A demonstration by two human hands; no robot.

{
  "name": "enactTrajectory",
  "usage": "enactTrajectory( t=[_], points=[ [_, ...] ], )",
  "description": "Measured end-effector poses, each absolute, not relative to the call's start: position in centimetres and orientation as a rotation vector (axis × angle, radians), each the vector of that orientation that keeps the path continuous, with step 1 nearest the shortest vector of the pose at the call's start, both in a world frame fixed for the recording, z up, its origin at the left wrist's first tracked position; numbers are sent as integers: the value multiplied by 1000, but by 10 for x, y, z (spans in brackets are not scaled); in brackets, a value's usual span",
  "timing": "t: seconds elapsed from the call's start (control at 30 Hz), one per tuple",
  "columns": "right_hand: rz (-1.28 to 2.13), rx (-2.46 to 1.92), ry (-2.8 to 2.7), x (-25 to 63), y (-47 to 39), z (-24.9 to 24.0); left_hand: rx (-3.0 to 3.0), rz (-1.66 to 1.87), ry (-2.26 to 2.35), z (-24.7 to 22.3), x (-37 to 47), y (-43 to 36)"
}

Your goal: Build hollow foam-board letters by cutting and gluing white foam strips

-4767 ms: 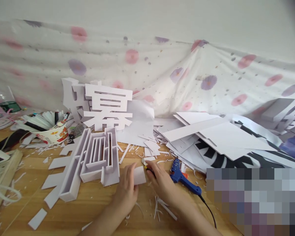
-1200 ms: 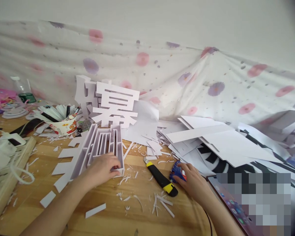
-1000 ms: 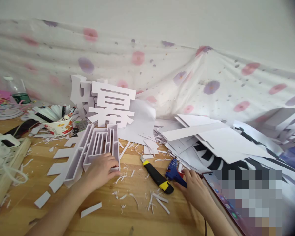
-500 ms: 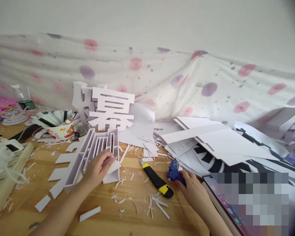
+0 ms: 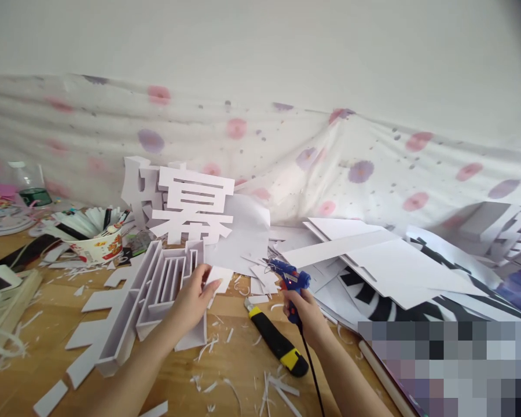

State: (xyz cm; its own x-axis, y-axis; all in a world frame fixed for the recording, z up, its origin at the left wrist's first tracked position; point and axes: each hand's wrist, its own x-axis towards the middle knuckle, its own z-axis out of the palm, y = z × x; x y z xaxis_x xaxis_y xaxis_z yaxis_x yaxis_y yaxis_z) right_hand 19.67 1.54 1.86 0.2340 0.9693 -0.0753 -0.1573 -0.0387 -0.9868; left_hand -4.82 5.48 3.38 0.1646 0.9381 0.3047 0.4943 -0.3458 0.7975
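Note:
My right hand (image 5: 306,315) is closed round the grip of a blue hot glue gun (image 5: 289,275), its nozzle pointing left and a black cord hanging below. Between the thumb and fingers of my left hand (image 5: 195,298) is a small white foam board piece (image 5: 220,278). Directly beside that hand lies a white hollow foam board character (image 5: 128,315), with upright walls forming narrow channels; my forearm hides part of it. A black and yellow utility knife (image 5: 274,339) rests on the table between my hands.
Finished white characters (image 5: 195,202) lean at the back. White sheets (image 5: 373,255) are stacked on the right, near a pixelated phone area. A paper bowl (image 5: 98,249) of strips stands left, beside a power strip (image 5: 8,313). Offcuts litter the wooden table (image 5: 226,370).
My right hand has lifted the glue gun and swung its nozzle to the left. My left hand has shifted slightly right with the foam board piece. The camera view has tilted slightly.

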Motion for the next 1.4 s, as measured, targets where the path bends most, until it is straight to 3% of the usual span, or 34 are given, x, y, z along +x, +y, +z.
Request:
enactTrajectory(
  t=[0.17,0.47,1.4],
  points=[
    [1331,-1045,-1004,188,20,9,2155,1179,1337,32,-44,63],
    [1353,-1203,-1068,166,-6,-4,2506,1229,1412,11,-45,66],
    [1325,-1304,-1057,157,-4,-19,2591,1343,1358,12,-44,64]
  ],
)
